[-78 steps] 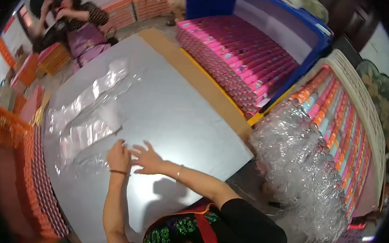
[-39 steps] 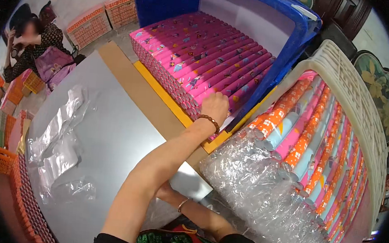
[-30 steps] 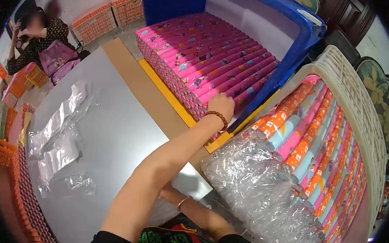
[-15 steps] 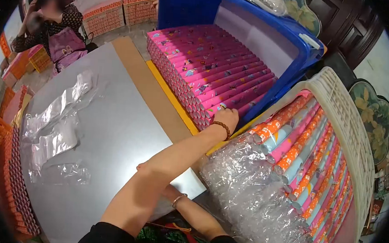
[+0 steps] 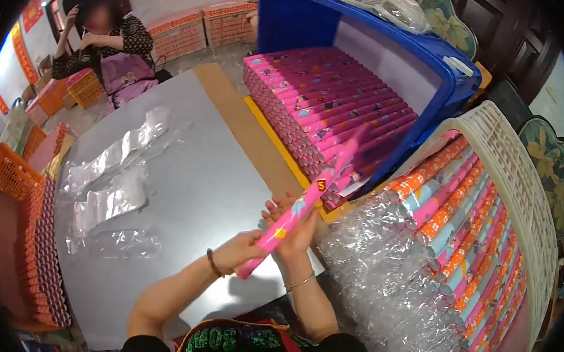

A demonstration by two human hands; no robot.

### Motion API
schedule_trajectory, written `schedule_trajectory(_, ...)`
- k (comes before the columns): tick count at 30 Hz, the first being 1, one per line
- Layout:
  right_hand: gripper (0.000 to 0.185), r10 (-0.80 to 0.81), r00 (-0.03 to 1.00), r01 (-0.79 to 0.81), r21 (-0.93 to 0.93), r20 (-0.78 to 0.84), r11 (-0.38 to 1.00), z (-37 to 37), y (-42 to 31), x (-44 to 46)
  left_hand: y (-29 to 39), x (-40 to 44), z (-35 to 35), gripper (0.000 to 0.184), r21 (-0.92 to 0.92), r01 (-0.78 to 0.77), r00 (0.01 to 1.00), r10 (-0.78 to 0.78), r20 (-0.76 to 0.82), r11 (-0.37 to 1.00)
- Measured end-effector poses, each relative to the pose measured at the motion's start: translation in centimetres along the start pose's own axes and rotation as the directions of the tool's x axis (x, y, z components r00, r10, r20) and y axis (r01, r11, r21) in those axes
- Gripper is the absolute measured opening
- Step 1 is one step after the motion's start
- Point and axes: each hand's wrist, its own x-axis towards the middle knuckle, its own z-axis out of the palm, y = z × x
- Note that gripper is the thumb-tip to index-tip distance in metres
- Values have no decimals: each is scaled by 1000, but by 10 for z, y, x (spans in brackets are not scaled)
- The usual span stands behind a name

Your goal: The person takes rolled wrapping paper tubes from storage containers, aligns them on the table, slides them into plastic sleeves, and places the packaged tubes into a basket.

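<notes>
A pink cardboard tube (image 5: 299, 208) with printed patterns slants up to the right in front of my chest; its far end is blurred. Near its lower end, my left hand (image 5: 240, 251), wearing a beaded bracelet, is closed round it. My right hand (image 5: 296, 232), with a thin bangle at the wrist, lies behind the tube's middle. Its fingers are spread, and the tube crosses the palm. Beyond the hands, a stack of matching pink tubes (image 5: 333, 98) lies inside a blue bin (image 5: 292, 23) tipped on its side.
Clear plastic sleeves (image 5: 121, 191) lie on the grey table (image 5: 198, 163). To the right, a pale plastic basket (image 5: 518, 160) holds orange, blue and pink tubes (image 5: 453, 207) beside crinkled clear wrapping (image 5: 380, 274). Across the table sits another person (image 5: 124, 54). An orange crate (image 5: 17, 170) stands left.
My left hand has come back from the pink stack with a tube in it. My right hand has risen from under the left arm to the tube. The view has shifted slightly.
</notes>
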Motion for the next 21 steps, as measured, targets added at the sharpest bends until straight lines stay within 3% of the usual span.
schedule_trajectory(2, 65, 56, 997, -60, -82, -45, 995, 2, 11, -5, -27, -24, 3, 32, -199, 21, 999, -28, -31, 980)
schedule_trajectory(3, 65, 92, 992, -107, -168, -91, 980, 3, 17, -6, -34, -33, 8, 32, -204, -11, 997, -4, -73, 979)
schedule_trajectory(4, 52, 204, 975, -220, -278, -86, 935, 2, 23, -10, -43, -41, 10, 32, -211, -44, 995, 24, -98, 976)
schedule_trajectory(5, 52, 242, 967, -254, -284, -76, 925, 3, 31, -11, -51, -48, 12, 33, -220, -77, 991, 50, -127, 972)
schedule_trajectory(7, 54, 77, 994, -110, -731, -78, 673, 23, 50, -19, -57, -62, 11, 39, -207, -130, 985, 103, -136, 970)
schedule_trajectory(8, 68, 176, 984, -130, -775, -25, 618, 27, 53, -17, -72, -64, 6, 39, -80, -142, 969, 122, -215, 987)
schedule_trajectory(9, 67, 217, 974, -49, -870, 67, 490, 31, 59, -21, -85, -69, 0, 40, 50, -134, 945, 142, -294, 990)
schedule_trajectory(10, 66, 243, 958, 69, -943, 153, 324, 30, 66, -21, -73, -89, 1, 43, 338, -186, 868, 316, -384, 923)
schedule_trajectory(11, 65, 290, 927, 201, -967, 239, 155, 28, 73, -22, -74, -101, -4, 40, 700, -203, 679, 613, -403, 685)
schedule_trajectory(12, 65, 359, 906, 178, -972, 224, 155, 28, 78, -25, -68, -117, -10, 40, 867, -165, 571, 763, -304, 470)
schedule_trajectory(13, 65, 410, 815, 457, -889, 408, -24, 29, 88, -28, -57, -138, -18, 40, 972, -74, 485, 859, -160, 223)
schedule_trajectory(14, 65, 494, 663, 706, -688, 562, -166, 32, 98, -29, -46, -156, -23, 38, 994, 45, 416, 903, -106, 95)
schedule_trajectory(15, 65, 554, 631, 708, -694, 542, -128, 37, 109, -34, -40, -172, -29, 36, 984, 177, 365, 930, -42, -25)
schedule_trajectory(17, 63, 785, 556, 809, -393, 271, -437, 47, 131, -47, -44, -204, -42, 37, 924, 374, 387, 919, -77, -80)
schedule_trajectory(21, 52, 911, 369, 918, -224, 186, -327, 41, 177, -67, -103, -245, -69, 40, 832, 554, 417, 879, -231, -44)
